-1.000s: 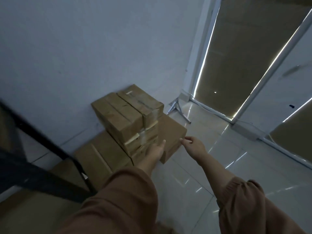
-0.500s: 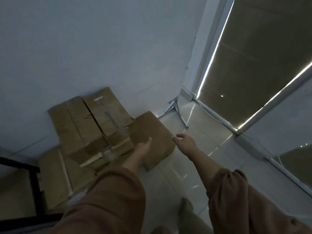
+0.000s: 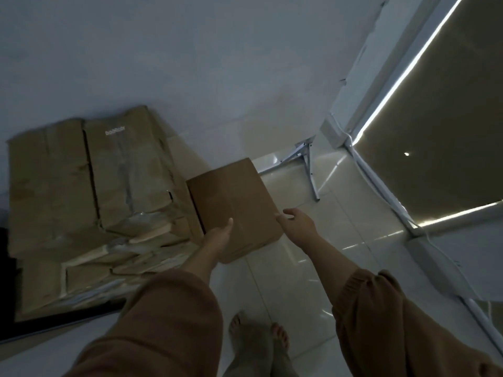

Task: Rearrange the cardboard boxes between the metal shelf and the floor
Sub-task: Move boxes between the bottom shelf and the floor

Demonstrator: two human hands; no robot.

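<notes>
You have only one marking to look at: a short line of pale print on the top face of the taped cardboard box (image 3: 130, 170) at the left of the frame, near its far edge. It is too small and blurred to read. No other box shows readable text.

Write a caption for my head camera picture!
Two hands reach for a small box beside stacked boxes.
</notes>
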